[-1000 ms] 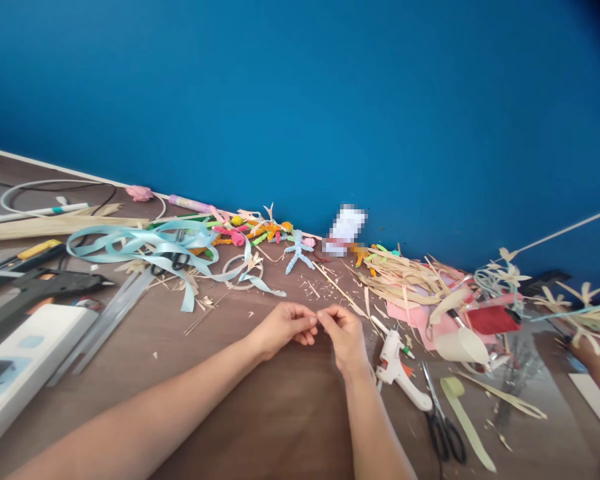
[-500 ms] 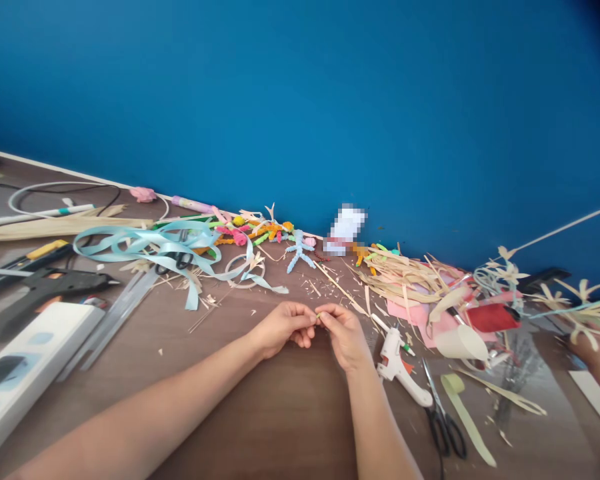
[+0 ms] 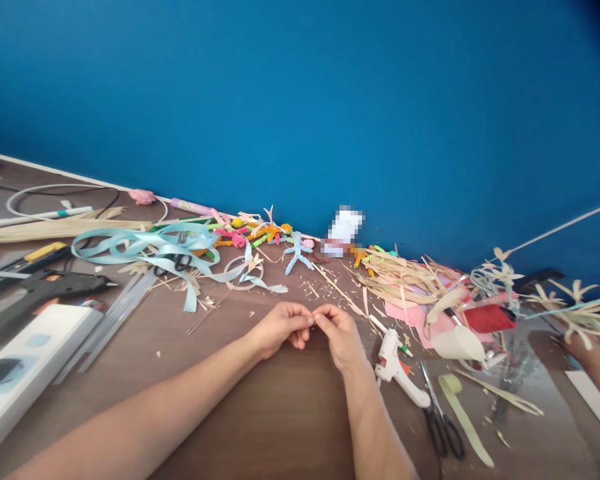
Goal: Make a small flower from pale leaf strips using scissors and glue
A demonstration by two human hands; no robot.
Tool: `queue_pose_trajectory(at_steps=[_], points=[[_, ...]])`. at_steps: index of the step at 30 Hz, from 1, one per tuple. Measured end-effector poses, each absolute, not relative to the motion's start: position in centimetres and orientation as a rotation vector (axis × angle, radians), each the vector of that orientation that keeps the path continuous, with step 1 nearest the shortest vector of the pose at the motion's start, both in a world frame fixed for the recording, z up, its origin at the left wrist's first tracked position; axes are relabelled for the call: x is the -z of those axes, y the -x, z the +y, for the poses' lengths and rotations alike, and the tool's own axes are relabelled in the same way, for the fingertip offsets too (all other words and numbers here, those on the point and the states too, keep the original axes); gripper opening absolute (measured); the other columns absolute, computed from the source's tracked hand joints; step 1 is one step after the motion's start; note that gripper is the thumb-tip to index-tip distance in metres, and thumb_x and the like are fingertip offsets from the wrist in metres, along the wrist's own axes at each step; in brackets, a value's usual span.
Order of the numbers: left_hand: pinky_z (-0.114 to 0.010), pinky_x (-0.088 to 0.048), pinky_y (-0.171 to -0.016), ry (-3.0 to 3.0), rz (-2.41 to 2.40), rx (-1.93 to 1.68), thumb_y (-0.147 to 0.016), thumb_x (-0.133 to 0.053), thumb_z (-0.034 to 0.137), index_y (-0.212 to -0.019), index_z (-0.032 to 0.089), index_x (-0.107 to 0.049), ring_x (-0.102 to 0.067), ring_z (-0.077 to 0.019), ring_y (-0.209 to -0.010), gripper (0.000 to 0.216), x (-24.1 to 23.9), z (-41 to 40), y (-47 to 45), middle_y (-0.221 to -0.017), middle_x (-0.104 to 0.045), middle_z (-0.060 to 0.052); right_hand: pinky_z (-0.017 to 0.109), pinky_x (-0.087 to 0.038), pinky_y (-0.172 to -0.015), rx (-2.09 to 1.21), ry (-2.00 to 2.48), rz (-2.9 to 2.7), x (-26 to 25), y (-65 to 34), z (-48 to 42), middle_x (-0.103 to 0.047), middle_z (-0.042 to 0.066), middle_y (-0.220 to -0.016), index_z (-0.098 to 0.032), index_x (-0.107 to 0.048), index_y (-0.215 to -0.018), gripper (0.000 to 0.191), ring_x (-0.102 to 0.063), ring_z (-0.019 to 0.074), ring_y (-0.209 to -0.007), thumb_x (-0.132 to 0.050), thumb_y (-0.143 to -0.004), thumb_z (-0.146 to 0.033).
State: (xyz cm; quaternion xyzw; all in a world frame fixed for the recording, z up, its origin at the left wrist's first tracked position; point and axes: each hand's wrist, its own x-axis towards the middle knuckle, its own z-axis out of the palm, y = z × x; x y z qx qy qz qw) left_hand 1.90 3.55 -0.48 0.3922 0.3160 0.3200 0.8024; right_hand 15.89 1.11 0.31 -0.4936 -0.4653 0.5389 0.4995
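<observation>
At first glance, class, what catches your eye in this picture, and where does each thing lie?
The bright blue wall fills the upper half. Below it, in the middle of the brown table, the left hand and right hand meet fingertip to fingertip, pinching something too small to make out. A tangle of pale blue ribbon lies to their left, and a white glue gun beside black scissors to their right.
</observation>
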Motion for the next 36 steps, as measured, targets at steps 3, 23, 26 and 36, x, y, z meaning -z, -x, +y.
queue_pose_trajectory(at_steps=[3,23,26,36], points=[[-0.015,-0.034,-0.036,-0.874,0.71,-0.714,-0.066,-0.062,0.03,-0.065,0.011,-0.055,-0.047,-0.0054,-0.033,0.021,0.6,3.5,-2.0,-0.045,-0.055,0.002,0.024,-0.038,-0.062,-1.257,1.232,-1.149,-0.4,-15.9,1.1,-0.056,-0.003,-0.062,-0.018,-0.059,-0.067,0.007,-0.049,0.0108,-0.061,-0.062,-0.069,-0.025],[-0.016,-0.027,-0.034,-0.916,0.724,-0.762,-0.066,-0.059,0.028,-0.065,0.011,-0.057,-0.037,-0.0035,-0.031,0.017,0.3,3.6,-1.8,-0.04,-0.048,0.005,0.026,-0.038,-0.062,-1.171,1.262,-1.257,-0.4,-15.9,1.0,-0.056,0.0,-0.066,-0.019,-0.06,-0.074,0.007,-0.049,0.0135,-0.064,-0.059,-0.069,-0.024],[-0.015,-0.027,-0.035,-0.924,0.717,-0.761,-0.067,-0.058,0.028,-0.065,0.011,-0.057,-0.037,-0.0034,-0.032,0.017,0.3,3.6,-1.8,-0.041,-0.048,0.005,0.026,-0.039,-0.063,-1.126,1.299,-1.323,-0.7,-15.9,0.9,-0.056,0.0,-0.066,-0.019,-0.059,-0.073,0.006,-0.049,0.0137,-0.064,-0.057,-0.071,-0.024],[-0.015,-0.025,-0.035,-0.966,0.697,-0.743,-0.069,-0.056,0.027,-0.066,0.011,-0.055,-0.036,-0.003,-0.033,0.016,0.8,3.5,-1.7,-0.041,-0.047,0.005,0.025,-0.037,-0.063,-1.074,1.35,-1.506,-1.3,-16.2,0.7,-0.051,-0.001,-0.067,-0.019,-0.053,-0.072,0.009,-0.046,0.013,-0.065,-0.051,-0.076,-0.027]])
